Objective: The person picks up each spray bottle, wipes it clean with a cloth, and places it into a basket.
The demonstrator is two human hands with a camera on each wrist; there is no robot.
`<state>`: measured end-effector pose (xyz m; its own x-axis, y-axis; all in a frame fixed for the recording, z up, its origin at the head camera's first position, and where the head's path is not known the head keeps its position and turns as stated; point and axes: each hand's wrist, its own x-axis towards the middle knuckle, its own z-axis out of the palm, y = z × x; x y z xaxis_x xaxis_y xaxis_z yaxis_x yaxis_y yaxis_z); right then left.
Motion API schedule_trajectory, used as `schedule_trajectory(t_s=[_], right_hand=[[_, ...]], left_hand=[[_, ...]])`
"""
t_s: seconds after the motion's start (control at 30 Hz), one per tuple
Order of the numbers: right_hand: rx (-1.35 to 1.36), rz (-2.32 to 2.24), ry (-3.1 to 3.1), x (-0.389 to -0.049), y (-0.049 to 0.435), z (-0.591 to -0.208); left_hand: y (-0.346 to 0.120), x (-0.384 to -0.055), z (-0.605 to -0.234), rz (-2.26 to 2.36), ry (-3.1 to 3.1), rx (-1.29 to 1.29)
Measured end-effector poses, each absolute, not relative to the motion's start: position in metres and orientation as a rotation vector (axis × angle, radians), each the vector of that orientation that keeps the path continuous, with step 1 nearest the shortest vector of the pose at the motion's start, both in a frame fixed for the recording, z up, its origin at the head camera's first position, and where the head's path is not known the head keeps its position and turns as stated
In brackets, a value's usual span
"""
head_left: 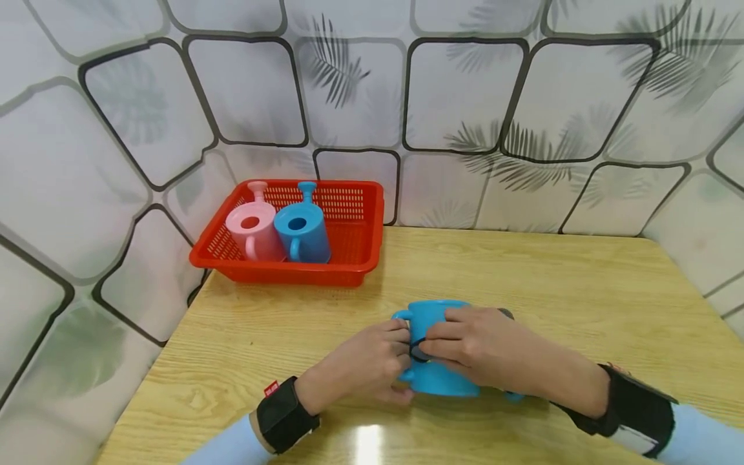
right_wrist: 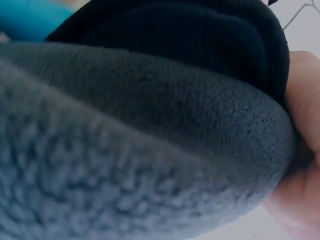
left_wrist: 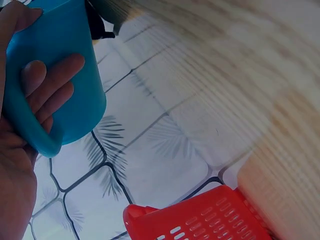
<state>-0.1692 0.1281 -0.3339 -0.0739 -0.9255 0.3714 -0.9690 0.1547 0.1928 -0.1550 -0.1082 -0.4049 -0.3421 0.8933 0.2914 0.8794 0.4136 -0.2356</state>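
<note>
A light blue toy watering can (head_left: pixel 444 382) is held above the front part of the table. My left hand (head_left: pixel 378 358) grips its handle (left_wrist: pixel 30 122), with fingers passed through the loop and touching the can's side. Against the can's wall, my right hand (head_left: pixel 479 342) holds a fuzzy grey cloth (right_wrist: pixel 150 145) with a black edge. Only small dark bits of that cloth show past the right hand in the head view. A blue bit of the spout (head_left: pixel 514 396) peeks out below the right wrist; the rest is hidden.
At the table's back left stands a red plastic basket (head_left: pixel 296 276) with perforated sides. Inside it, a pink watering can (head_left: pixel 266 239) and a blue watering can (head_left: pixel 310 236) stand side by side. Patterned wall covering (head_left: pixel 442 187) borders the wooden table (head_left: pixel 558 278) behind and at the sides.
</note>
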Motion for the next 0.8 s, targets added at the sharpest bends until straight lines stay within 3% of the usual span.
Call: schedule_trajectory(t_s=[0.3,0.8], right_hand=[[1.861,0.172,-1.963,-0.149,0.131,-0.339],[1.810,0.175,-1.935,-0.148,0.133,-0.339]], left_hand=[[-0.115,-0.160,-0.404,-0.043,-2.315,-1.488],[-0.120,-0.164,-0.408,-0.142,-2.274,-1.500]])
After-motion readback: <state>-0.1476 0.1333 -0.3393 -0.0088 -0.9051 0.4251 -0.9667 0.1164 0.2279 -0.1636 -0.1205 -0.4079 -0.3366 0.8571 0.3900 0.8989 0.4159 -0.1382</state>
